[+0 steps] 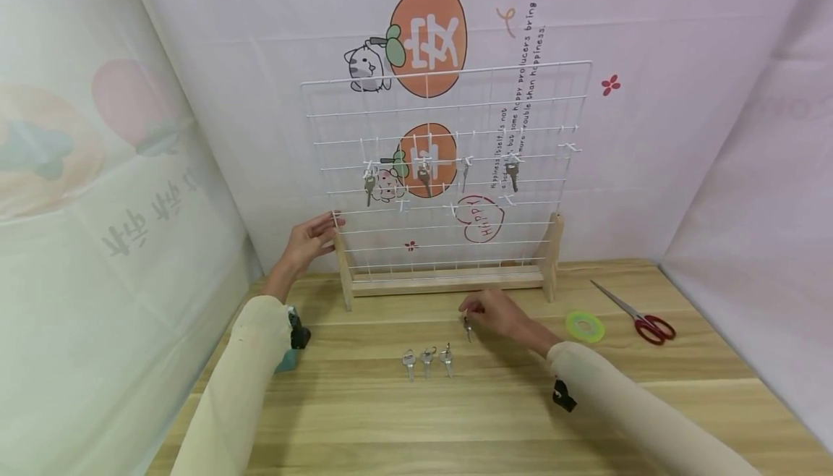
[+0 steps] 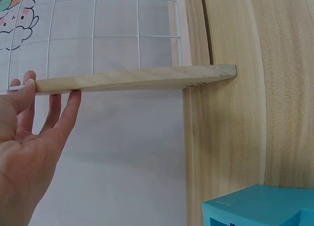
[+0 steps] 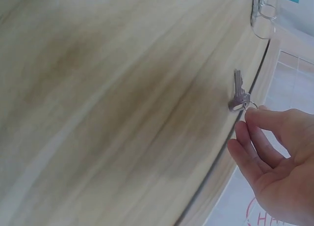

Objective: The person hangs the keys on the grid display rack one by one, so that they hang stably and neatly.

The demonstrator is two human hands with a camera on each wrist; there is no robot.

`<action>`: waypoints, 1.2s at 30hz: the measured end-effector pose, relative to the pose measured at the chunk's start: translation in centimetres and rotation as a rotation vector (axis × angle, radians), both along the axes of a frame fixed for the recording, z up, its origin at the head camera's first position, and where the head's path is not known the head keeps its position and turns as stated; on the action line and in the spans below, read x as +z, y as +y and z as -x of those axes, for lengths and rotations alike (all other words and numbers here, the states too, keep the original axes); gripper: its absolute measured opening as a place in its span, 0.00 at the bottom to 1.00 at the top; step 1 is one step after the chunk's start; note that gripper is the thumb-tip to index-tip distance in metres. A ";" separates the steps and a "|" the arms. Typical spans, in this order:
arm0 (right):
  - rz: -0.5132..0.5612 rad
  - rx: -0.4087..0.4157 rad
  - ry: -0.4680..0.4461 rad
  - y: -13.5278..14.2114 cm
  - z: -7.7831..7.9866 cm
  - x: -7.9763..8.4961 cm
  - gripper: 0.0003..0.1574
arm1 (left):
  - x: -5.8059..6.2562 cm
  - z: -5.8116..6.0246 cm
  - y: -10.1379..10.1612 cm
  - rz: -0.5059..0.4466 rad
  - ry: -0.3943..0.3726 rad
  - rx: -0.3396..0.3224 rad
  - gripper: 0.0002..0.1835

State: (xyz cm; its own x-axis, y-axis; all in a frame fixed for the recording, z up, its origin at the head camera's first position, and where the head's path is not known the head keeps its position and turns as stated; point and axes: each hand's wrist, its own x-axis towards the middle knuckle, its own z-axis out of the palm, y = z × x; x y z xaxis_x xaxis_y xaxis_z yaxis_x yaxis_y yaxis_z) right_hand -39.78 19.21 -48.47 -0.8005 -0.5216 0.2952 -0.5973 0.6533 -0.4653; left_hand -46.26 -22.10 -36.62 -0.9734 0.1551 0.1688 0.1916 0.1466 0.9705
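My left hand (image 1: 307,241) is at the left side of a white wire grid rack (image 1: 449,223). In the left wrist view, its thumb and fingers grip the end of the wooden side post (image 2: 132,79). Low in front of the rack's base, my right hand (image 1: 497,313) pinches the small ring of a silver key (image 3: 238,91) between thumb and fingertips. The key's blade points away from the fingers, close over the table. Three more keys with rings, among them the middle key (image 1: 426,362), lie in a row on the table nearer to me.
Several keys, such as the leftmost key (image 1: 369,188), hang from white hooks on the grid; lower hooks (image 1: 452,209) hold nothing. Red-handled scissors (image 1: 651,328) and a yellow-green disc (image 1: 585,326) lie on the right. A teal object (image 2: 255,206) stands at left. Printed cloth surrounds the table.
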 end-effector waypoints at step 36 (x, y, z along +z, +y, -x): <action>-0.009 0.007 0.213 5.6 -0.8 10.3 0.09 | -0.1 -0.1 -0.2 -0.007 0.009 -0.010 0.27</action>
